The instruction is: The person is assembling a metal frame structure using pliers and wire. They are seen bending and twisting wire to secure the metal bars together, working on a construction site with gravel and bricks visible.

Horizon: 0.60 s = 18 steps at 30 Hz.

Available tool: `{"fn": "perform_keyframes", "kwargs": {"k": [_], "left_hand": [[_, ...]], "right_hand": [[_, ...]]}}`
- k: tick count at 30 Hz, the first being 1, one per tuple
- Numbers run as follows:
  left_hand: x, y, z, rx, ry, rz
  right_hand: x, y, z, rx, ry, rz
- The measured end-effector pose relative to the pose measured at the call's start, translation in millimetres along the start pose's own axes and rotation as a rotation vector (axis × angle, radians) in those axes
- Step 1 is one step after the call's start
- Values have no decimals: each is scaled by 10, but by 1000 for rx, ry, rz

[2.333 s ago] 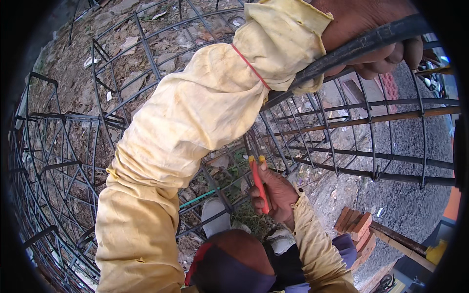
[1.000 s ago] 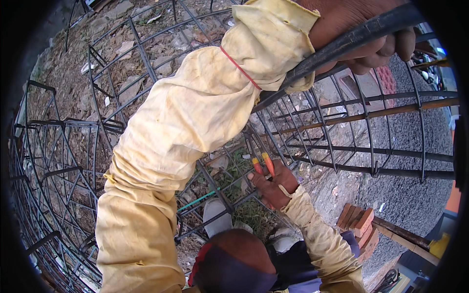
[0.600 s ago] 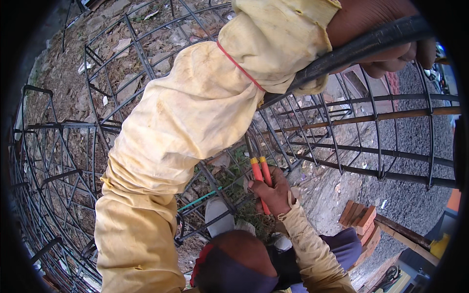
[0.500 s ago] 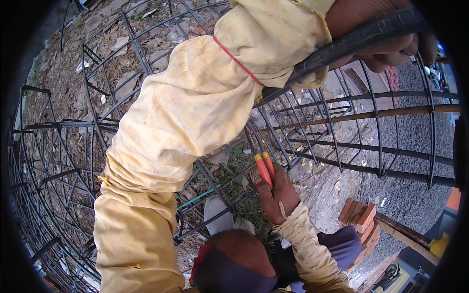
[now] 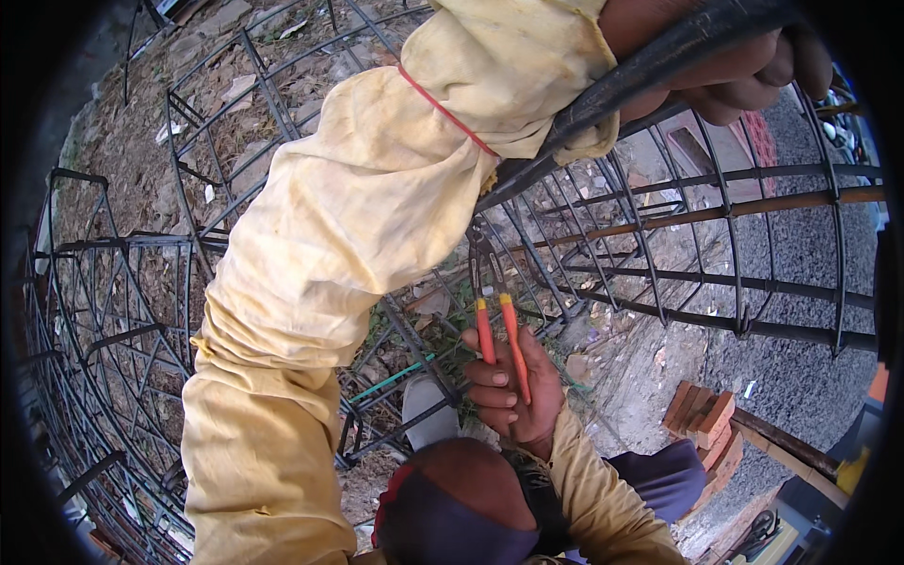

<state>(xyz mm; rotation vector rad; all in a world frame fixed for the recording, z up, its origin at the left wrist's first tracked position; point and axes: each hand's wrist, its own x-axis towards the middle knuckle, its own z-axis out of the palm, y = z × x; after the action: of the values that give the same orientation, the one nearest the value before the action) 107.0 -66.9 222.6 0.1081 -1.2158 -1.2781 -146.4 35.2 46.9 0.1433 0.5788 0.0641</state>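
Note:
My left hand, at the upper right, is closed with its fingers curled by a thick black steel bar. The bar crosses in front of it and hides part of the grip. My left forearm in a pale yellow sleeve spans the middle. Below it my right hand holds pincers with red and yellow handles, fingers bent round them, palm partly showing. The handles stand apart. The pincers' head reaches up to the steel bars beside my left sleeve, where the jaw tips are partly hidden.
Rebar cages extend left and right over rubble ground. Bricks are stacked at the lower right beside dark gravel. A grey shoe stands below the bars. A rounded dark red and navy shape fills the lower middle.
My right hand has turned and dropped slightly, showing more of its palm and fingers. The pincers' handles have spread apart. My left hand and the bar have shifted slightly left in view.

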Motion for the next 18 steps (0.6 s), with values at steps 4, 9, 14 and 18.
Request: {"fn": "perform_keyframes", "kwargs": {"k": [4, 9, 14, 18], "left_hand": [[-53, -9, -47, 39, 8, -8], [-50, -40, -91, 65, 15, -10], [-29, 41, -48, 115, 25, -23], [31, -73, -143, 94, 20, -28]], "right_hand": [[21, -188, 319, -571, 554, -49], [25, -188, 446, -943, 665, -81], [25, -229, -47, -5, 151, 178], [42, -162, -174, 3, -32, 118]]}}
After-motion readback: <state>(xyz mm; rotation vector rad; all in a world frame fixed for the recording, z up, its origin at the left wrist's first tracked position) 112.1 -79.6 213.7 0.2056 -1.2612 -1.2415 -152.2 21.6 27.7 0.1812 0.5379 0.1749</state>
